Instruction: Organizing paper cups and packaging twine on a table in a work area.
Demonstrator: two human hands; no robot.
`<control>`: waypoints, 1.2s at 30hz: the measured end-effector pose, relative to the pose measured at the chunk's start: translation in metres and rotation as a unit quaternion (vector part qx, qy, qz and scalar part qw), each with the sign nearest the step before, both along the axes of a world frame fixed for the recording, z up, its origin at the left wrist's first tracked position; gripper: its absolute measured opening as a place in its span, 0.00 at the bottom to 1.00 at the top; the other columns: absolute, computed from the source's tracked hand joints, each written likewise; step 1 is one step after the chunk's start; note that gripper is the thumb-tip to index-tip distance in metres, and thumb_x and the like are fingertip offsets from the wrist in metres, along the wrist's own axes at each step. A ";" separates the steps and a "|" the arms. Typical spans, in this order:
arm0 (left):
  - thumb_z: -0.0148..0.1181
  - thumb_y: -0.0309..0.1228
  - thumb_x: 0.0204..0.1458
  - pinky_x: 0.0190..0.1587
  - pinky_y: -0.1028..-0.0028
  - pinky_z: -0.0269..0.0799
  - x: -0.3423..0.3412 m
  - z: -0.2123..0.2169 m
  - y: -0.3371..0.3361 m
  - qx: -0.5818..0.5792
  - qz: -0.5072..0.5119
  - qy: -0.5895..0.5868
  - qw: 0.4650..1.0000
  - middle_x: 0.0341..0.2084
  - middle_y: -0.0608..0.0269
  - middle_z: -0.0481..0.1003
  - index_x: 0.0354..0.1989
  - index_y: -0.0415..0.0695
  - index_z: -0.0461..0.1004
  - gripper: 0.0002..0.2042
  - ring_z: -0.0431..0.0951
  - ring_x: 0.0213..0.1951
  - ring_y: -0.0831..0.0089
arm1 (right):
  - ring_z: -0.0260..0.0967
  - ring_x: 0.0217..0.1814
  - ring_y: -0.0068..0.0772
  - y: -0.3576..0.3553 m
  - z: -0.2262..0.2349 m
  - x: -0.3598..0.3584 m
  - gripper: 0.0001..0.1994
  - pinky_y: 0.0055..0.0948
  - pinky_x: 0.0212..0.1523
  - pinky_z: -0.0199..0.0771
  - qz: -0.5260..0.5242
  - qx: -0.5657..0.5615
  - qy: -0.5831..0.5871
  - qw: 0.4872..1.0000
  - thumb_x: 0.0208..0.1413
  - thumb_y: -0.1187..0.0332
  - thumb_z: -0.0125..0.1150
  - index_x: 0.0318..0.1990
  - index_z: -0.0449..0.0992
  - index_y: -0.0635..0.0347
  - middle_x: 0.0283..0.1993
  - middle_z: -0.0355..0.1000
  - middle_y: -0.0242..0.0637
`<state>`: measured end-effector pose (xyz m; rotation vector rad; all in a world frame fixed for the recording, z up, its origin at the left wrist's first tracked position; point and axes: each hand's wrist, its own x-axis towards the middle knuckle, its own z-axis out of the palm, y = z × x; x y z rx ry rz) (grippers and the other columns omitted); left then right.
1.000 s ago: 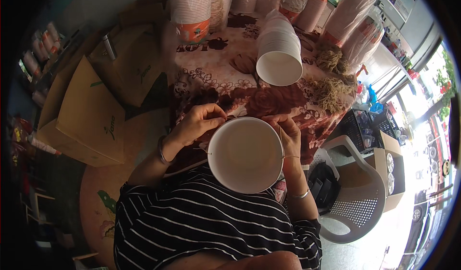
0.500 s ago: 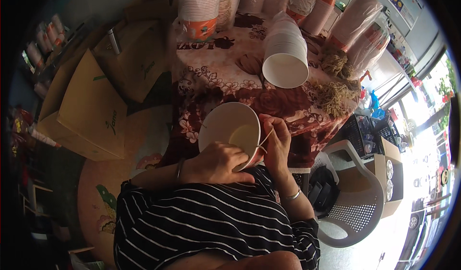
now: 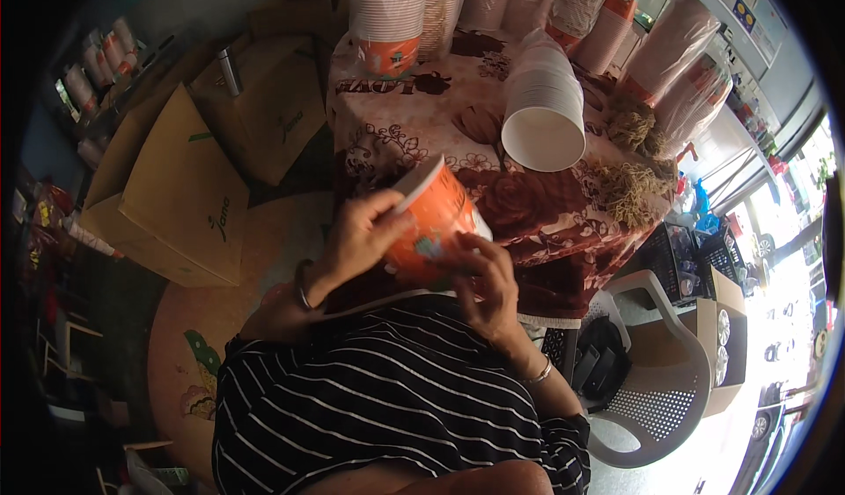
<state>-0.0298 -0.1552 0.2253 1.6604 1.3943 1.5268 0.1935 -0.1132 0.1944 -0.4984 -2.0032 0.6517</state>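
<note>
An orange printed paper bucket (image 3: 427, 231) is tipped on its side above my lap, its white rim turned to the upper left. My left hand (image 3: 365, 235) grips it at the rim, thumb on the outer wall. Against the other end, near the base, are the fingers of my right hand (image 3: 488, 284), slightly blurred. The bucket's inside is hidden, and I cannot make out the string. Beyond it on the table lies a stack of white paper buckets (image 3: 544, 121) in clear plastic, open end toward me. Bundles of tan string (image 3: 627, 191) lie at the table's right side.
A floral cloth covers the table (image 3: 475, 183). Wrapped stacks of paper buckets (image 3: 387, 20) stand along its back. Large cardboard boxes (image 3: 189, 196) are on the left, one with a metal flask (image 3: 231, 71) on it. A grey plastic chair (image 3: 651, 389) stands at the right.
The bucket has turned from showing its white inside to showing its orange outer wall. My left hand has moved to the rim; my right hand has left the string loop and gone to the bucket's wall.
</note>
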 end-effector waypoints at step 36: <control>0.64 0.37 0.49 0.57 0.59 0.63 -0.010 -0.020 0.066 0.216 0.101 0.205 0.949 0.54 0.49 0.64 0.61 0.40 0.61 0.32 0.65 0.56 0.53 | 0.73 0.42 0.29 0.065 -0.012 -0.027 0.17 0.24 0.42 0.75 -0.030 -0.380 0.173 0.908 0.59 0.75 0.53 0.54 0.62 0.68 0.46 0.73 0.46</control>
